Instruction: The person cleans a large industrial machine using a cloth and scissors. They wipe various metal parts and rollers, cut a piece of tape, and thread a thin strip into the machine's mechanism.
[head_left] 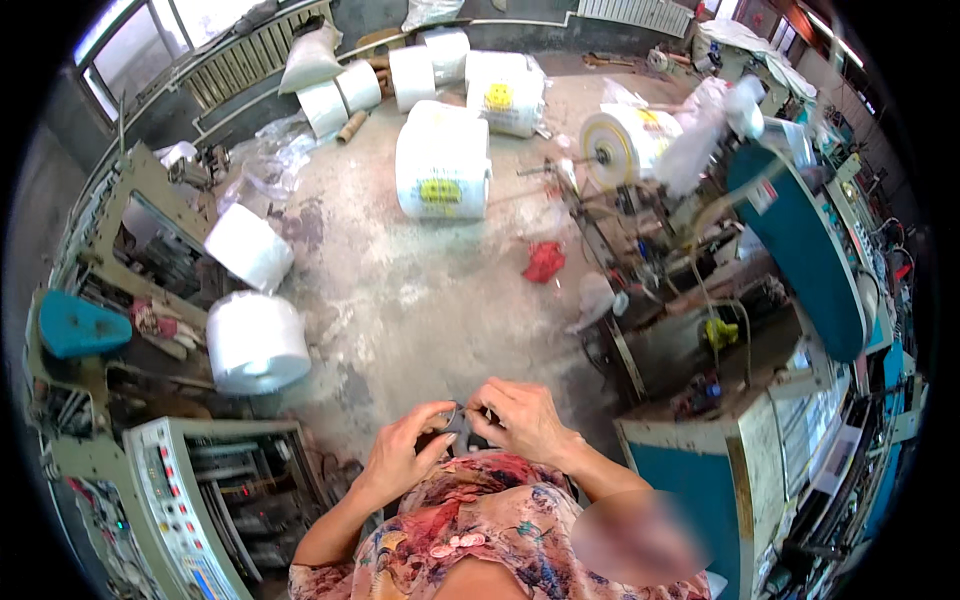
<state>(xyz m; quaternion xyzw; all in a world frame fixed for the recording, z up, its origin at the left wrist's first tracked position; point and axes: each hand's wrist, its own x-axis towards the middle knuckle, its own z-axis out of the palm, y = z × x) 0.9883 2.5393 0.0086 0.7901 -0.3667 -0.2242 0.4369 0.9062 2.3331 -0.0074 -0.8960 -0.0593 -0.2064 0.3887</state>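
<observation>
Dark grey, a small object (457, 413) was held up in front of the floral garment (475, 520), low and central, right between two bare hands! By the left hand (410, 447) it was pinched, with thumb and forefinger brought together on it; by the right hand (520, 418) it was met from the other side, fingers curled in close, though whether they were clamped on it could not be told. Its kind could not be made out at that size. Out beyond, on the concrete floor (390, 310), a red bundle (543, 261) was seen crumpled, and a large white roll (440, 155) was stood farther back, marked in yellow. Over to the left, a control cabinet (165, 500) was lined with red buttons; to the right, machinery was fronted by a teal panel (800, 250).
</observation>
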